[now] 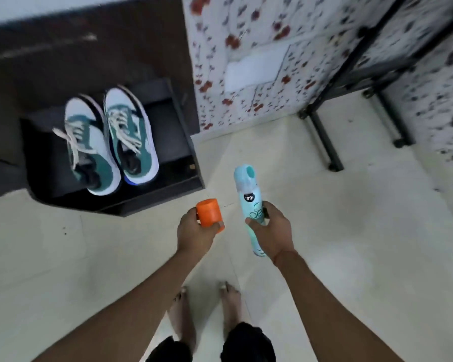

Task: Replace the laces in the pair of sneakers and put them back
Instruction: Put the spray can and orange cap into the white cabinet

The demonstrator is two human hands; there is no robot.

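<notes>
A pair of green and white sneakers (110, 142) with pale laces stands side by side on a low black shelf (168, 184) at the upper left. My left hand (194, 233) grips an orange cap (209, 214), held in the air over the floor. My right hand (271, 231) is curled round a light blue spray can (249, 194), which points up and away from me with its nozzle uncovered. Both hands are to the right of and nearer than the shoes, apart from them.
Pale floor tiles (351, 231) lie all around. A wall with red floral paper (246, 61) rises behind. A black metal frame (324, 142) stands at the upper right. My bare feet (207, 309) are below the hands.
</notes>
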